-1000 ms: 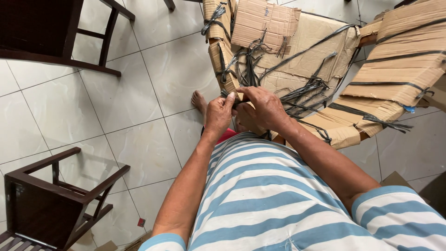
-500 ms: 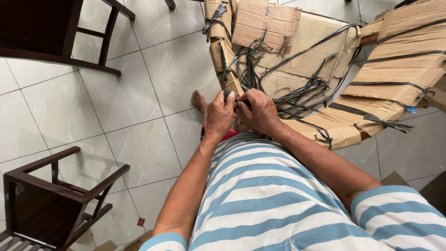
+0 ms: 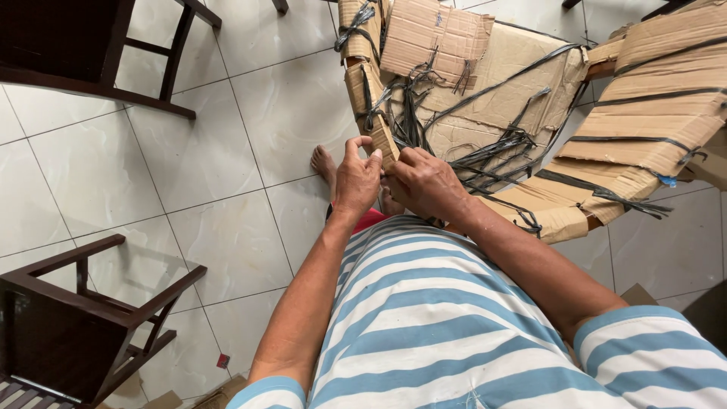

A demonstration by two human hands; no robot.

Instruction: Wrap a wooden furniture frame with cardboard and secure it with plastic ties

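At centre frame the left hand [image 3: 357, 176] pinches the near edge of a brown corrugated-cardboard wrapping bound with black plastic strapping [image 3: 376, 125], the right hand [image 3: 425, 182] closed on it alongside; it looks light, stiff yet crushable, best gripped at strapped edges.

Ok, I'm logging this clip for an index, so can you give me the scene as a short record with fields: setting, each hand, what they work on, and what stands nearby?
setting: white glossy tiled floor, seen from above
left hand: fingers pinch the edge of a brown cardboard-wrapped piece
right hand: rests on the same cardboard edge, beside the left
wrapping: black plastic straps tied and tangled over the cardboard
nearby: dark wooden chair lower left; bare foot on the tiles
clothing: blue and white striped shirt
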